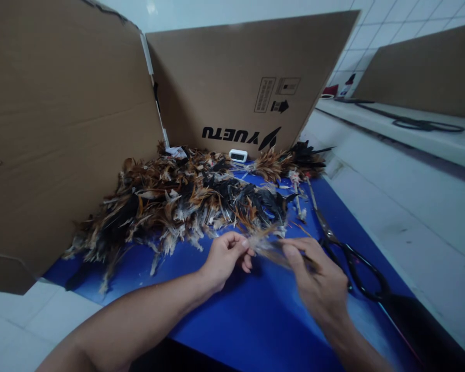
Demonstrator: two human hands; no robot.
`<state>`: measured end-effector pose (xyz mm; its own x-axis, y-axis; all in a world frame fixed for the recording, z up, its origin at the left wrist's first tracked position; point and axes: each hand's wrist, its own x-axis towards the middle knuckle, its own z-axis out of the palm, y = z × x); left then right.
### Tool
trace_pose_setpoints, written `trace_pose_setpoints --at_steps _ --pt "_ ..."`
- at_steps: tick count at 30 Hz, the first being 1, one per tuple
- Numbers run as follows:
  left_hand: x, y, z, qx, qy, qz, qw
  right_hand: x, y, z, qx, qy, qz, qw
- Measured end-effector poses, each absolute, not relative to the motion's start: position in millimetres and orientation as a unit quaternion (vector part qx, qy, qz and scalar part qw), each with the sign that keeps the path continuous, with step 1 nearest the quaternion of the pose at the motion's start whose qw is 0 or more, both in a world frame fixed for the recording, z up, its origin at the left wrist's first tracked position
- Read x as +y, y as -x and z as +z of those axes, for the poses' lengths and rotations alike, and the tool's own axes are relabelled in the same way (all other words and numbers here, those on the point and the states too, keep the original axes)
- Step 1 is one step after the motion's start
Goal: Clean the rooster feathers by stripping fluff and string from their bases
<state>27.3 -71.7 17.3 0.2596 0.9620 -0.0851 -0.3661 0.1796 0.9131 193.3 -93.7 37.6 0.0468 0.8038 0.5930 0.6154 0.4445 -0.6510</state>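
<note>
Feather tuft held between two hands over a blue tabletop

The person's left hand (225, 261) pinches the left end of a pale brown feather tuft (270, 249), thumb and forefinger closed together. The right hand (320, 276) grips the other end, thumb pressed against the curled fingers; motion blur softens the strands there. The tuft is above the blue tabletop (256, 320), just on the near side of a heap of brown, black and whitish feathers (178, 201). Large black-handled scissors (330, 236) lie at the right, close beside the right hand. Beyond the heap, a small white digital display (238, 156) is in front of an upright cardboard panel (232, 77) with upside-down YUETU lettering.
</note>
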Motion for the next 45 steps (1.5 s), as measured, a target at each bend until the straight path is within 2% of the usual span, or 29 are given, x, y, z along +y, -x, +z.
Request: trace_pose_setpoints --at_steps 4,7,15,26,34,45 --pt "-69.2 -25.6 16.0 0.326 -0.342 0.493 0.731 -86.0 -200.0 31.3 -0.580 0.588 0.202 0.527" --pt "-69.5 -25.3 14.0 0.297 -0.323 0.484 0.757 -83.4 -196.5 26.5 -0.599 0.552 0.275 0.511" --pt "-73.1 -26.7 13.4 0.268 -0.312 0.465 0.784 -88.1 -183.4 24.8 -0.633 0.495 0.359 0.475" --pt "-76.5 -30.4 10.7 0.273 -0.334 0.430 0.793 -92.4 -180.4 28.9 -0.665 0.502 0.313 0.456" --pt "-78.4 -30.1 11.7 0.284 -0.348 0.418 0.790 -91.9 -181.0 23.9 -0.629 0.502 0.351 0.479" --pt "-78.5 -29.9 14.7 0.296 -0.347 0.396 0.797 -91.7 -181.5 26.7 -0.633 0.517 0.319 0.480"
